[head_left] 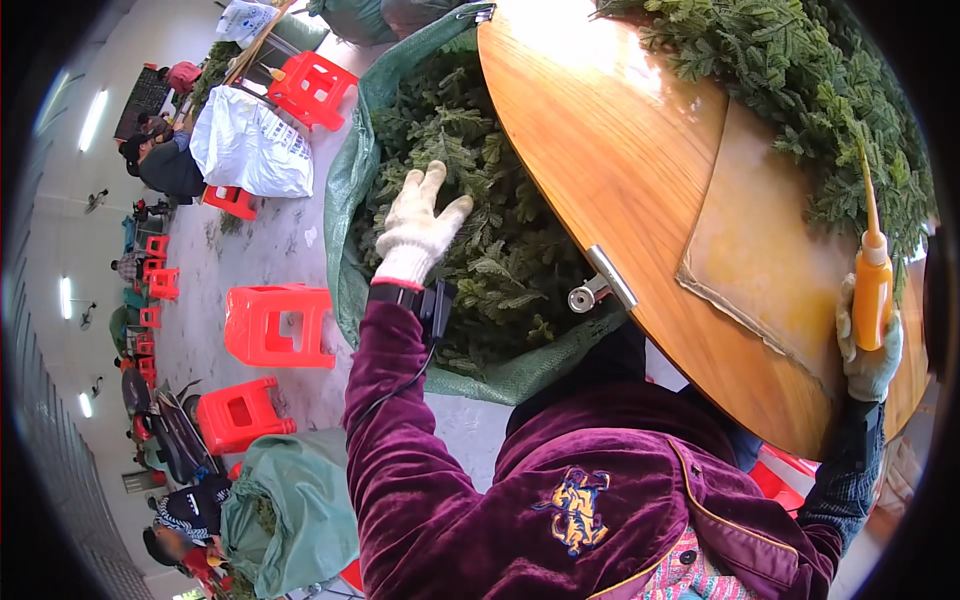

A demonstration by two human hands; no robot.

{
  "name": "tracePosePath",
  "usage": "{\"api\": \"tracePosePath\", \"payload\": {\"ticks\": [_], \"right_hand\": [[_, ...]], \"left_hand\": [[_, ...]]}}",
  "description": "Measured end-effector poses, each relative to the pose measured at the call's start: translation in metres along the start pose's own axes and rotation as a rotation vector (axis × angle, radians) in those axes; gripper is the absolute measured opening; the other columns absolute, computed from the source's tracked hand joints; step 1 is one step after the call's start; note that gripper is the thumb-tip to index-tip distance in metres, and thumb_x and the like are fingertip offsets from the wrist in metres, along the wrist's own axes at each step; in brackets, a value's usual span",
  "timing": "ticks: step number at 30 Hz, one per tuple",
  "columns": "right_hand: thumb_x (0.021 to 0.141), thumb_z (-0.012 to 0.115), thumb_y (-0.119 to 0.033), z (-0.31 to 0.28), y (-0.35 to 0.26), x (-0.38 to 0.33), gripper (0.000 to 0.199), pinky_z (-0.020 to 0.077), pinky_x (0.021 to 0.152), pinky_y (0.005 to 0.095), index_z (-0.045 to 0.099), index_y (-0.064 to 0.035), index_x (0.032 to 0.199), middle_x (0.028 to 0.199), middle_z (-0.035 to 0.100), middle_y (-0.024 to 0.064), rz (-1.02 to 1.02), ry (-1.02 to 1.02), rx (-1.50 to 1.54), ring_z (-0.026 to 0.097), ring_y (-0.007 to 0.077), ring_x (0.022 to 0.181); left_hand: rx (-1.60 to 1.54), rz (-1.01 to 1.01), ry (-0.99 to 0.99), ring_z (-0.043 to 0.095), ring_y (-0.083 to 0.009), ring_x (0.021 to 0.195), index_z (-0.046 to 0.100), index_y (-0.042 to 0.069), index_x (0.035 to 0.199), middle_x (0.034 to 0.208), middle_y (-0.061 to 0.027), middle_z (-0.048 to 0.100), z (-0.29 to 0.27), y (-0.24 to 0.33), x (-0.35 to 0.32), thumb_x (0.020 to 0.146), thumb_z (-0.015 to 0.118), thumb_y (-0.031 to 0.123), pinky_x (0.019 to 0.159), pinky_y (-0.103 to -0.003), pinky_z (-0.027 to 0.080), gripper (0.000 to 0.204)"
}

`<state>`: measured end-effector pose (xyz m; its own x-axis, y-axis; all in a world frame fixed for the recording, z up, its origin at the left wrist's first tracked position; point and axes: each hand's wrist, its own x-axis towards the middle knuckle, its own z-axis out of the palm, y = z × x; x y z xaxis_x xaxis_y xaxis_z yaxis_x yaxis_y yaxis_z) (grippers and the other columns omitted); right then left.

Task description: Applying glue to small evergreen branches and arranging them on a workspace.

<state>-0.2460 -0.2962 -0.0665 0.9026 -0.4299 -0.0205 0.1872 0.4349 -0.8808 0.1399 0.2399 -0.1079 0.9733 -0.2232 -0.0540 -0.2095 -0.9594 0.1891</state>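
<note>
My left hand [420, 222], in a white knit glove, reaches over a green woven sack [347, 255] filled with artificial fir branches [490, 230]. Its fingers are spread and hold nothing; whether they touch the greenery I cannot tell. On the right, my gloved right hand [870, 350] is wrapped round an orange squeeze bottle [872, 300] with a long thin nozzle pointing up. That bottle is above the right part of the wooden table [610, 130], beside a worn brown board [760, 230] lying on the tabletop.
More fir branches [780, 80] are heaped along the table's far right. A metal bracket [605, 280] sticks out at the table edge near the sack. Red stools [280, 325], a white sack [250, 145] and another green sack [290, 500] stand on the left. Several people sit further off.
</note>
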Motion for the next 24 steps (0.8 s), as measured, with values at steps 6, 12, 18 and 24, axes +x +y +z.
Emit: {"api": "tracePosePath", "payload": {"ticks": [6,12,18,24], "right_hand": [[0.09,0.077,-0.054,0.01,-0.004,0.0,0.1,0.0507,0.042,0.0198,0.032,0.0023,0.159,0.112,0.065,0.0209,-0.023,-0.04,-0.061,0.067,0.0149,0.065],[0.089,0.077,-0.054,0.012,-0.006,0.001,0.101,0.0507,0.042,0.0197,0.032,0.0035,0.158,0.108,0.065,0.0198,-0.002,-0.011,-0.094,0.065,0.014,0.062],[0.09,0.077,-0.055,0.014,-0.004,-0.001,0.101,0.0501,0.042,0.0192,0.032,0.0041,0.158,0.107,0.065,0.0201,-0.039,0.077,-0.098,0.066,0.0135,0.062],[0.092,0.075,-0.055,0.008,-0.009,0.002,0.099,0.049,0.041,0.0182,0.032,0.0044,0.158,0.108,0.064,0.0195,0.032,-0.125,-0.109,0.065,0.0121,0.064]], "left_hand": [[-0.126,-0.148,-0.064,0.045,-0.0386,0.149,0.042,0.024,0.163,0.165,-0.0157,0.042,0.004,-0.034,0.016,0.094,0.061,0.062,0.122,-0.046,0.038,0.081],[-0.064,-0.277,-0.071,0.051,-0.0402,0.144,0.049,0.024,0.16,0.159,-0.0157,0.05,0.01,-0.104,0.012,0.096,0.056,0.068,0.119,-0.048,0.041,0.078],[-0.638,-0.432,0.164,0.06,-0.0247,0.134,0.049,0.002,0.157,0.152,-0.0162,0.059,-0.014,-0.154,0.024,0.102,0.069,0.041,0.116,-0.036,0.043,0.07],[-1.443,-0.71,0.141,0.07,-0.0278,0.101,0.056,0.009,0.142,0.124,-0.015,0.068,-0.031,-0.158,0.021,0.102,0.071,0.043,0.087,-0.041,0.059,0.054]]}}
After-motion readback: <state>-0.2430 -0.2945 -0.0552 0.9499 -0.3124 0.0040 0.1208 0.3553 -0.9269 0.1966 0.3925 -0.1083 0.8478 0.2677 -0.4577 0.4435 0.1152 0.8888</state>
